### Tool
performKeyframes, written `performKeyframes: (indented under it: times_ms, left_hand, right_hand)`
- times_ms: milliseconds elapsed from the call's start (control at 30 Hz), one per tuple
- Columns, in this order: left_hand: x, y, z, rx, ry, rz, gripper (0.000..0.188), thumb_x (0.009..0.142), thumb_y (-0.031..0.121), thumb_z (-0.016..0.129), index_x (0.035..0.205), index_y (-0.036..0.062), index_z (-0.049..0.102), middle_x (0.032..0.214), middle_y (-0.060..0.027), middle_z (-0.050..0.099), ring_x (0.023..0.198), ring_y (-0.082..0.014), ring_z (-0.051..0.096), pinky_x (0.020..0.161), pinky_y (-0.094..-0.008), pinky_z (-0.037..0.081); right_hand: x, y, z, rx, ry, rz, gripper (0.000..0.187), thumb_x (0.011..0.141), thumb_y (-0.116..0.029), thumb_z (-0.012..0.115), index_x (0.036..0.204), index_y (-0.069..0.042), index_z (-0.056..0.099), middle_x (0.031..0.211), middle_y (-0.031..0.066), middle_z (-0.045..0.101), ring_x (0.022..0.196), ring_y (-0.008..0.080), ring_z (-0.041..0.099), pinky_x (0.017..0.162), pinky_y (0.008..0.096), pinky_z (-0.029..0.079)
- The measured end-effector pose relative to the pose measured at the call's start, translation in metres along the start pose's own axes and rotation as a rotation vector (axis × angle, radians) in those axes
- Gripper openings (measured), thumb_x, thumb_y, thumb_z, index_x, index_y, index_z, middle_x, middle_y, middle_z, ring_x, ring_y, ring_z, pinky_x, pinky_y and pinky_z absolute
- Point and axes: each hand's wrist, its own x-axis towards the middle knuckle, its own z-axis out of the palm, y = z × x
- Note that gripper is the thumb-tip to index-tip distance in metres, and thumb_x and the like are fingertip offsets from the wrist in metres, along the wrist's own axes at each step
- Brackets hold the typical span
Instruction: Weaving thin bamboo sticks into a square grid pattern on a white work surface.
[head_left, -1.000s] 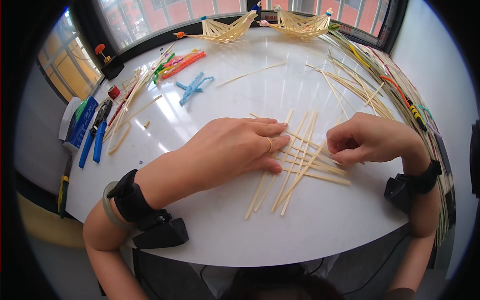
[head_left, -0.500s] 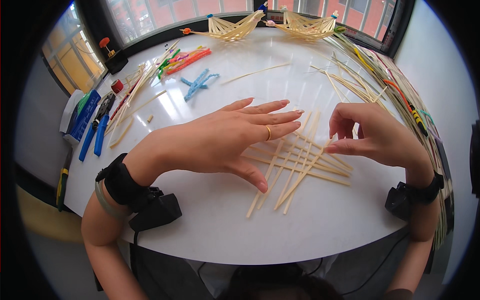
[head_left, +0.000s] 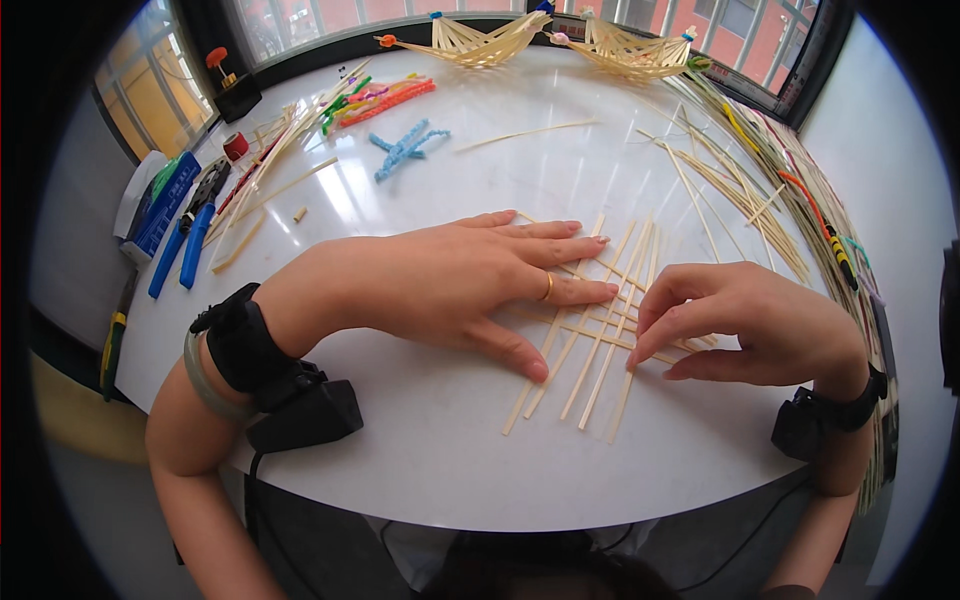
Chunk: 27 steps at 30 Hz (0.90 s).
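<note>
Several pale bamboo strips (head_left: pixel 575 378) lie crossed in an open lattice on the white table (head_left: pixel 440 440). My left hand (head_left: pixel 470 285) lies palm down with fingers spread over the lattice's left side, hiding part of it. On its other side, my right hand (head_left: pixel 750 325) is curled, with fingertips on the rightmost lengthwise bamboo strip (head_left: pixel 620 405). The thumb rests close by, slightly off the index tip. My right hand covers the right ends of the crosswise strips.
Blue-handled pliers (head_left: pixel 190 240), a blue box (head_left: pixel 168 200) and a red spool (head_left: pixel 236 147) stand left. Behind are light-blue fuzzy stems (head_left: pixel 405 150), coloured fuzzy stems (head_left: pixel 390 105) and two woven bamboo pieces (head_left: pixel 480 45), (head_left: pixel 640 55). Long strips (head_left: pixel 780 150) line the right edge.
My right hand has come down nearer me, and the strip at its fingertips has swung from slanting across the others to nearly parallel with the lengthwise ones. My left hand has settled lower.
</note>
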Motion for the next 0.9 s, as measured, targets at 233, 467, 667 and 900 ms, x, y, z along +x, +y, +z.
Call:
performKeyframes:
  times_ms: [233, 467, 667, 900]
  left_hand:
    - [0.005, 0.007, 0.006, 0.043, 0.049, -0.044, 0.072, 0.085, 0.054, 0.056, 0.145, 0.022, 0.033, 0.154, -0.0125, 0.02, 0.143, -0.031, 0.016, 0.113, -0.0521, 0.015]
    - [0.006, 0.036, 0.019, 0.161, 0.129, -0.265, 0.082, 0.091, 0.057, 0.044, 0.147, 0.0039, 0.019, 0.152, -0.0194, 0.02, 0.142, -0.0313, 0.017, 0.113, -0.0498, 0.017]
    - [0.006, 0.03, 0.024, 0.184, 0.129, -0.238, 0.083, 0.095, 0.055, 0.037, 0.144, -0.0064, 0.014, 0.151, -0.0252, 0.016, 0.142, -0.0335, 0.015, 0.115, -0.0444, 0.016]
    - [0.007, 0.03, 0.024, 0.182, 0.126, -0.238, 0.08, 0.096, 0.053, 0.034, 0.144, -0.0076, 0.014, 0.15, -0.0261, 0.017, 0.142, -0.0342, 0.015, 0.115, -0.0429, 0.016]
  right_hand:
    - [-0.001, -0.007, -0.006, -0.016, 0.076, 0.191, 0.029, 0.08, -0.02, 0.073, 0.104, -0.007, 0.065, 0.101, 0.0088, 0.06, 0.09, 0.0246, 0.061, 0.076, 0.0327, 0.05]
    - [-0.012, 0.011, -0.001, -0.326, 0.105, 0.221, 0.109, 0.061, -0.047, 0.081, 0.142, 0.001, 0.026, 0.147, 0.0175, 0.029, 0.137, 0.0352, 0.025, 0.112, 0.0416, 0.026]
    - [-0.009, 0.02, 0.004, -0.568, -0.071, 0.185, 0.11, 0.068, -0.058, 0.069, 0.145, 0.002, 0.02, 0.152, 0.0188, 0.02, 0.141, 0.0363, 0.016, 0.114, 0.0424, 0.019]
    - [-0.009, 0.016, 0.007, -0.572, -0.047, 0.227, 0.107, 0.07, -0.06, 0.068, 0.143, 0.004, 0.024, 0.15, 0.0201, 0.025, 0.14, 0.0362, 0.018, 0.114, 0.0428, 0.02]
